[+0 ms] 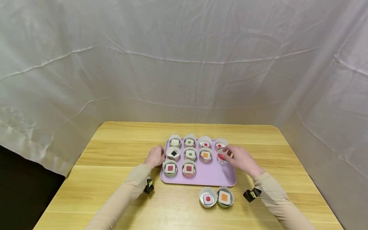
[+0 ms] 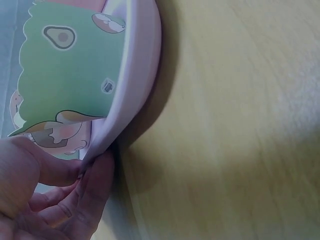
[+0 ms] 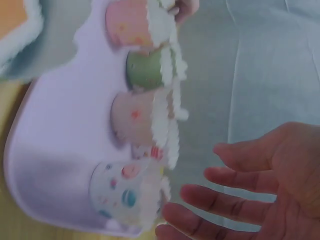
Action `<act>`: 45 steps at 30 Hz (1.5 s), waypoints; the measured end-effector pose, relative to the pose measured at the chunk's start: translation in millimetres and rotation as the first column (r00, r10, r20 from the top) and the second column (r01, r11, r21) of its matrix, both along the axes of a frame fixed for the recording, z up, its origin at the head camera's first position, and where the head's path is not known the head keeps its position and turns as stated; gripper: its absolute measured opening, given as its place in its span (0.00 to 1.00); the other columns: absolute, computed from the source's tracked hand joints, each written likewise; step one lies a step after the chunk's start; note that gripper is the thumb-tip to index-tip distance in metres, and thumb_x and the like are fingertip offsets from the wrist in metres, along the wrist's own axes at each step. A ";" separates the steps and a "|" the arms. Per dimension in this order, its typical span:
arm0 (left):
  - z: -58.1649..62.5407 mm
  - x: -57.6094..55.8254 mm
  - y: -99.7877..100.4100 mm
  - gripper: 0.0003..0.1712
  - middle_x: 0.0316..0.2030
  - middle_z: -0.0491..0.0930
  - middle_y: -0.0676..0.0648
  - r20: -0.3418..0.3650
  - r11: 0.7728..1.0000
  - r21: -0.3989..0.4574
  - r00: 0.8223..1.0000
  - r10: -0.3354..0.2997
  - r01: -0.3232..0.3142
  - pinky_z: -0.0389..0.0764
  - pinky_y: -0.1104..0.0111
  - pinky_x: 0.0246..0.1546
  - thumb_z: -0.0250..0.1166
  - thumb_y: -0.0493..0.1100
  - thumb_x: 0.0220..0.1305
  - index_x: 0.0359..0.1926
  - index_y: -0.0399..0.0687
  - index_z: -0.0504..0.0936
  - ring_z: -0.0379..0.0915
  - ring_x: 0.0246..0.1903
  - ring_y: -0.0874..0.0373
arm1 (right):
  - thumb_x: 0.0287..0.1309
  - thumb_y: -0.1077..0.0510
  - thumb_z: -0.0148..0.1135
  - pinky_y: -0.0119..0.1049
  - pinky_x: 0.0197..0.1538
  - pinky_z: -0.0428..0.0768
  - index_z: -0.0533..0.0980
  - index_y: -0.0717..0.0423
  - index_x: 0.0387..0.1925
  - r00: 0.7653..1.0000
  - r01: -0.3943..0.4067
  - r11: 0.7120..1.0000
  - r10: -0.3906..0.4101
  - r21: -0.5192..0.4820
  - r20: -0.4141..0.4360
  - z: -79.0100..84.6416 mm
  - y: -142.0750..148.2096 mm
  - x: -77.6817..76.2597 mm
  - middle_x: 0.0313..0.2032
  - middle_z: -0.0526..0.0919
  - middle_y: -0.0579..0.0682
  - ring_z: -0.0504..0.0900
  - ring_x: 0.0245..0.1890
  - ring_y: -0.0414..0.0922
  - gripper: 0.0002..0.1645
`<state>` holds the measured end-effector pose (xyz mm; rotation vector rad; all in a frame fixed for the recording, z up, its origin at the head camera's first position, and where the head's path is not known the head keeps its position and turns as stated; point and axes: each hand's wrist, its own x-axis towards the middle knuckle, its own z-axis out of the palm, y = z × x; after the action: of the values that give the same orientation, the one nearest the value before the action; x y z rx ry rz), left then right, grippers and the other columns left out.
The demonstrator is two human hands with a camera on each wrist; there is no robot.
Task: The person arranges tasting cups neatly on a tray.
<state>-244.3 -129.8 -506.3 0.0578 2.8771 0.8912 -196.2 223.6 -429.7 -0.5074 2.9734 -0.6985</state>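
Note:
A lilac tray (image 1: 214,175) carries several scalloped paper cups, each holding a small sushi-like piece. My left hand (image 1: 155,156) pinches the tray's left rim between thumb and fingers, beside a green cup (image 2: 70,75) with an avocado print. Over at the tray's right side, my right hand (image 1: 242,159) has its fingers spread and loosely bent. They are at the rim of a white, colourfully patterned cup (image 3: 117,195) with a red-topped piece (image 1: 221,157) in it. In the right wrist view, nothing is between these fingers.
On the wooden table (image 1: 95,191), two more cups stand side by side before the tray: one with a red-centred piece (image 1: 208,199), one with an orange-centred piece (image 1: 224,197). Pale curtains (image 1: 184,83) hang behind and at both sides of the table.

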 end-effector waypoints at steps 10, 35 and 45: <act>0.6 1.6 0.8 0.07 0.38 0.83 0.37 0.016 1.000 0.009 1.000 0.004 -0.004 0.82 0.55 0.45 0.63 0.34 0.62 0.41 0.37 0.80 0.79 0.38 0.46 | 0.64 0.53 0.65 0.38 0.38 0.80 0.80 0.58 0.48 0.968 -0.246 0.965 0.241 0.090 0.064 4.8 -36.6 20.6 0.39 0.84 0.53 0.82 0.36 0.46 0.16; 2.8 3.9 2.4 0.06 0.37 0.84 0.37 -0.002 1.000 0.006 1.000 0.000 0.000 0.82 0.55 0.44 0.63 0.33 0.62 0.41 0.38 0.79 0.79 0.38 0.46 | 0.37 0.28 0.76 0.35 0.42 0.74 0.79 0.43 0.53 0.857 -0.496 0.818 0.407 0.292 0.317 -12.6 -73.4 53.9 0.44 0.84 0.41 0.77 0.37 0.34 0.42; 4.9 4.2 2.5 0.06 0.36 0.83 0.38 0.001 1.000 0.005 1.000 0.004 -0.004 0.82 0.55 0.44 0.63 0.33 0.62 0.40 0.38 0.79 0.79 0.38 0.46 | 0.35 0.31 0.80 0.34 0.42 0.70 0.78 0.38 0.49 0.842 -0.516 0.806 0.413 0.290 0.348 -17.9 -78.0 58.1 0.41 0.82 0.38 0.72 0.32 0.33 0.37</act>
<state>-240.2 -127.4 -501.4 0.0529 2.8752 0.8996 -138.2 145.6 -447.6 -0.9766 2.4724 -0.1270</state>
